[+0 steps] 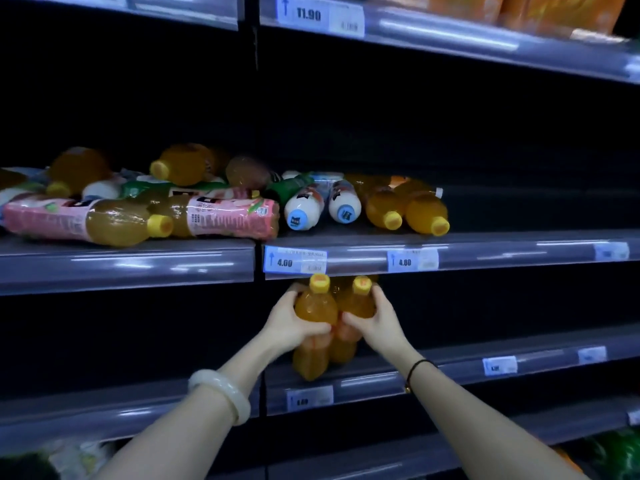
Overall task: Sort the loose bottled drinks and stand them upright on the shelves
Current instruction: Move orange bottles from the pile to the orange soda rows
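right now two orange juice bottles [317,313] stand side by side at the front edge of the lower shelf [450,367], just right of the upright divider, long axes vertical with yellow caps up and nearly touching the price rail [346,259] of the shelf above; at least one more orange bottle seems to sit behind them, though it is too dark to be sure. both hands are on the pair at once: the left hand [289,323] wraps the left bottle's shoulder and waist, fingers [294,292] curled round its far side, thumb across the front, while the right hand [377,322] clasps the right bottle the same way, so each hand is clenched on its own bottle and neither is nearer. the bottles lie straight ahead of the palms, pressed together between them, and my guess is they need a push deeper in. above, on the middle shelf [502,242], the loose pile [145,206] waits on its side: pink-labelled tea bottles, white-capped ones, more orange ones, caps pointing outward
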A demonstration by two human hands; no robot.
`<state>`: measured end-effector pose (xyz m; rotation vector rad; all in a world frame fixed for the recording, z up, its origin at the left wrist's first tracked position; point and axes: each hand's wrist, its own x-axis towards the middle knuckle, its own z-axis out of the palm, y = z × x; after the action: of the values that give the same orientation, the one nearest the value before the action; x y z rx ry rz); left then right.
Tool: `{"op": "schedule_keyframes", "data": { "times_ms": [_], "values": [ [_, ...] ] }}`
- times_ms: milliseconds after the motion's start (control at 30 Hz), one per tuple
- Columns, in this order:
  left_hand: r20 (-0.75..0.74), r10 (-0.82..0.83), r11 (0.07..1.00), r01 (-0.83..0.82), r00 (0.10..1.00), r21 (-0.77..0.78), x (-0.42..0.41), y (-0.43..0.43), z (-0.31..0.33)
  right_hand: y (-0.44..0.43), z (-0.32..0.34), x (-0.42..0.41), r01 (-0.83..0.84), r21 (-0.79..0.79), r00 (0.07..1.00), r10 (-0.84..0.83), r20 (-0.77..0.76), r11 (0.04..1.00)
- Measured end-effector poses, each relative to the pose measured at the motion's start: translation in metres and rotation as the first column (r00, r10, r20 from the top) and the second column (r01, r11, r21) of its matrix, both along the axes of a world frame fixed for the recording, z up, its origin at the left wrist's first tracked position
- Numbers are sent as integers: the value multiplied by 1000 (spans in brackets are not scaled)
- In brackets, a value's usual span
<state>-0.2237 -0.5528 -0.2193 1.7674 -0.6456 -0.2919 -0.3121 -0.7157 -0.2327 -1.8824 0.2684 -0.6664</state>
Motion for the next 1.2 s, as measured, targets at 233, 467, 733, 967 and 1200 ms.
{"op": "schedule_keyframes", "data": {
  "times_ms": [233, 467, 733, 967, 1200],
  "values": [
    [33, 10, 998, -12, 999, 56, -6, -24, -2, -32, 0, 6, -26, 78, 999, 29, -42, 997],
    [-56, -1, 988, 9, 998, 153, -19, -48, 8, -49, 5, -9, -10, 133, 999, 16, -46, 991],
    [-191, 141, 985, -118, 971, 123, -24, -91, 14, -71, 1, -21, 26, 223, 998, -13, -59, 975],
    [-297, 312, 941, -337, 903, -36, 14, -70, 0, -64, 7, 22, -55, 22, 986, 57, -153, 998],
    [-212, 294, 949, -312, 932, -54, 50, -79, -13, -60, 5, 72, 47, -32, 967, -54, -249, 998]
  ]
}}
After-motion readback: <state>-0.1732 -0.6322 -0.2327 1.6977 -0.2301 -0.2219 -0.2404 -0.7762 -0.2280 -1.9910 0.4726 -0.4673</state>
